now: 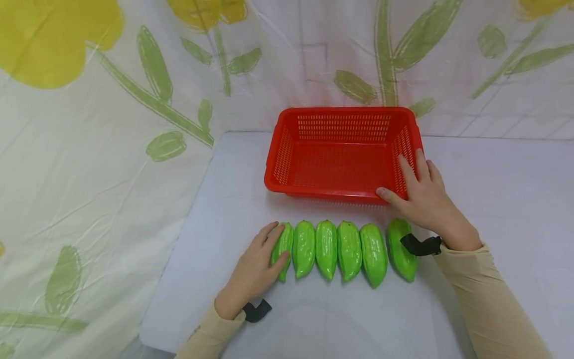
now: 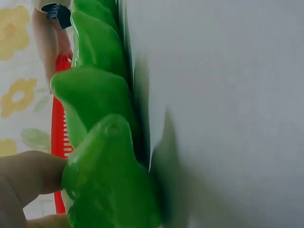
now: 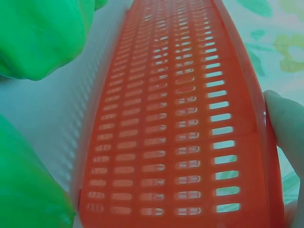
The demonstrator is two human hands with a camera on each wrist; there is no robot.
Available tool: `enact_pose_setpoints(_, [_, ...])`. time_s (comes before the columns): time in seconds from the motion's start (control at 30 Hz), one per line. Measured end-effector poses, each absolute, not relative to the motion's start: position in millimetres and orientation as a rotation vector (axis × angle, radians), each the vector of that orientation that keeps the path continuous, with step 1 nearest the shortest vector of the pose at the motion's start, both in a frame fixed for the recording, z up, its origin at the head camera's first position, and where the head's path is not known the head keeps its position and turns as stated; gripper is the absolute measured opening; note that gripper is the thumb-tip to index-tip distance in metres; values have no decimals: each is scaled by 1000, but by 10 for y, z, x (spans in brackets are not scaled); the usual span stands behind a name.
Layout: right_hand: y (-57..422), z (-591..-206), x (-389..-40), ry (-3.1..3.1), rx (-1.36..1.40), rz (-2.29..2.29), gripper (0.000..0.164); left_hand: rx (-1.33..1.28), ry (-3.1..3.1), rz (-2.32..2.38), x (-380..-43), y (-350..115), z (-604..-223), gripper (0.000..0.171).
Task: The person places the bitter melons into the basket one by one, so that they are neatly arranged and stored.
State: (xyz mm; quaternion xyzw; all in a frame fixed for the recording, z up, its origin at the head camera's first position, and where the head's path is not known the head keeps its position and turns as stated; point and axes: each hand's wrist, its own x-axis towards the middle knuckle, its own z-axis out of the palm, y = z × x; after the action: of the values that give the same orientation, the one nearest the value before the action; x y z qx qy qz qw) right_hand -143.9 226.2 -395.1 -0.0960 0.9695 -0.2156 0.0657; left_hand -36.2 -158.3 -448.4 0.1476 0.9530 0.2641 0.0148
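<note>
Several glossy green fruits, long with pointed ends, lie in a row on the white table. My left hand (image 1: 255, 267) holds the leftmost green fruit (image 1: 281, 252) between thumb and fingers; its blunt tip faces the left wrist camera, a thumb or finger (image 2: 33, 175) against its side. Behind the row stands a red plastic basket (image 1: 341, 192) with slotted walls and nothing inside. My right hand (image 1: 423, 197) lies spread over the basket's front right corner, fingers mostly straight, thumb at the front rim. Below that wrist lies the rightmost green fruit (image 1: 398, 234), partly covered by a black strap.
The white table (image 1: 332, 324) has its left edge by a curtain (image 1: 121, 199) printed with flowers, which also hangs behind the basket. A small gap parts the rightmost fruit from the neighbouring green fruit (image 1: 373, 254). Black straps (image 1: 257, 311) sit at the wrists.
</note>
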Motion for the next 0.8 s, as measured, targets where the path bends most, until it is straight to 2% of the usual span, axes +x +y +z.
enact_pose_setpoints(0.47, [2240, -3932, -1423, 2939, -303, -654, 103, 375, 2933, 951, -354, -1543, -4473, 64])
enact_pose_setpoints(0.8, [2249, -3935, -1430, 2936, -282, -664, 104, 408, 2971, 974, -453, -1624, -4301, 61])
